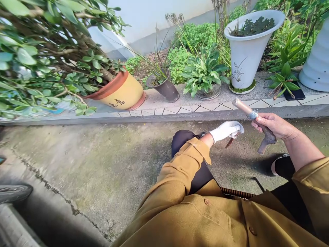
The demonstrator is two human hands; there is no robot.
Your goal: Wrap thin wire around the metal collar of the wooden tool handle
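My right hand (271, 124), bare, is closed around a wooden stick (243, 106) with silvery wire (252, 115) wound about its middle. The stick's upper end is pale and blunt; its lower end is dark and forked or bent. To the left, my left hand (225, 131) wears a white glove, its fingers curled together. A short reddish-brown stick-like piece (229, 142) pokes out below those fingers; what it belongs to is hidden. A fine strand seems to run from the wire coil toward the glove. The two hands are apart, above the concrete ground.
A tiled ledge (154, 112) runs ahead, bearing a yellow pot (125, 91) with a large succulent, a dark tilted pot (168, 90), a leafy plant (204, 73), a tall white pot (244, 61) and a phone (294, 92). A wheel (15, 192) stands lower left.
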